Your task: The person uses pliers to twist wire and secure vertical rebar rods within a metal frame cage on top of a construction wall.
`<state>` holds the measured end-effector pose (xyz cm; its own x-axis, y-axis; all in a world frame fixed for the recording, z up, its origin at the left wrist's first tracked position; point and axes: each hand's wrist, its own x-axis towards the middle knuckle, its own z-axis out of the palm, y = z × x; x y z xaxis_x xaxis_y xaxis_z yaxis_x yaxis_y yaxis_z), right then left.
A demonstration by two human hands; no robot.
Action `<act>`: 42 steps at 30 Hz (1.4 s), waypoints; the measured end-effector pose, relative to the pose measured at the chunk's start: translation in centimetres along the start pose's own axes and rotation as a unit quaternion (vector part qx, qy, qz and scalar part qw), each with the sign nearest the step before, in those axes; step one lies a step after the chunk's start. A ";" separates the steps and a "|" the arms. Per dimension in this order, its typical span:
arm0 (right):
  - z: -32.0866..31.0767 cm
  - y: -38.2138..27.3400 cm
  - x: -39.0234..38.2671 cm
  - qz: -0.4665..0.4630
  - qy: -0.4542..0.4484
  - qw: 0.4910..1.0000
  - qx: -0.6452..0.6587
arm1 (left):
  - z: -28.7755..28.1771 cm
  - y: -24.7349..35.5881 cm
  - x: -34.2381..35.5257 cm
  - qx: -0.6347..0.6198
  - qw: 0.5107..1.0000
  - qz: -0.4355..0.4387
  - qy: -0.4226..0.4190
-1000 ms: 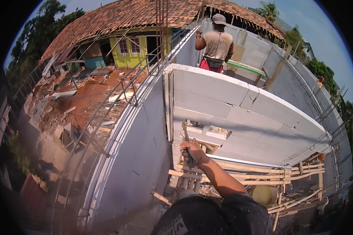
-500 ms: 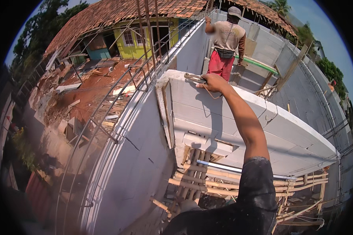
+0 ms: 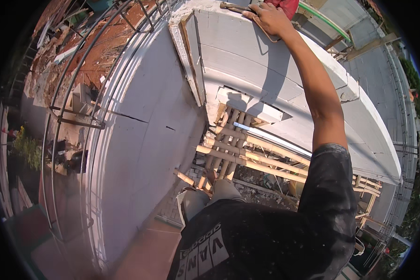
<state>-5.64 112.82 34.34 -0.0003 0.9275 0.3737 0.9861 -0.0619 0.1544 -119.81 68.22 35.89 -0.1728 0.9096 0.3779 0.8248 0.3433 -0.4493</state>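
My right arm reaches far forward, and my right hand point(image 3: 269, 19) rests on the top edge of a white block wall point(image 3: 247, 42). Its fingers close over a rusty metal tool that looks like pincers point(image 3: 233, 6). The jaws lie on the wall top, pointing left, and a thin curved handle shows below the palm. How the fingers wrap the handles is partly hidden. My left hand is not in view. Just past my right hand is the red clothing point(image 3: 286, 6) of a co-worker, mostly cut off by the upper rim.
A rebar cage point(image 3: 77, 116) runs along the left wall point(image 3: 135, 140). Bamboo poles point(image 3: 252, 161) cross below, above rubble. A timber-edged gap point(image 3: 186, 56) stands where the walls meet. A green-edged board point(image 3: 324, 21) and a slanting plank point(image 3: 372, 46) lie at upper right.
My view has tilted downward, so the co-worker and the roofs have mostly left the picture and my legs show. My right hand stays on the wall top with the pincers.
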 end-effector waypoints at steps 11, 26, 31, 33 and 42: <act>2.2 -2.2 2.1 -0.031 -0.030 0.995 0.087 | -6.3 8.1 4.0 -0.088 0.980 -0.159 0.075; -27.3 -31.7 4.8 -0.164 -0.048 0.906 0.388 | -12.7 12.2 0.0 -0.102 0.939 -0.272 0.185; -44.6 -49.9 3.1 -0.408 -0.076 0.745 0.522 | -27.1 13.8 1.2 -0.379 0.814 -0.176 0.404; -52.9 -56.2 2.1 -0.432 -0.052 0.643 0.630 | -34.2 12.9 6.4 -0.397 0.810 -0.112 0.417; -80.7 -85.1 8.7 -0.306 0.677 0.588 0.319 | -49.8 -14.0 28.3 -0.459 0.772 -0.136 0.418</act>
<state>-102.96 96.39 98.25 -0.0945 -0.4668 0.8793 0.5942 0.6822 0.4260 -109.39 77.49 93.14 -0.3160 0.2316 0.9200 0.9194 -0.1648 0.3572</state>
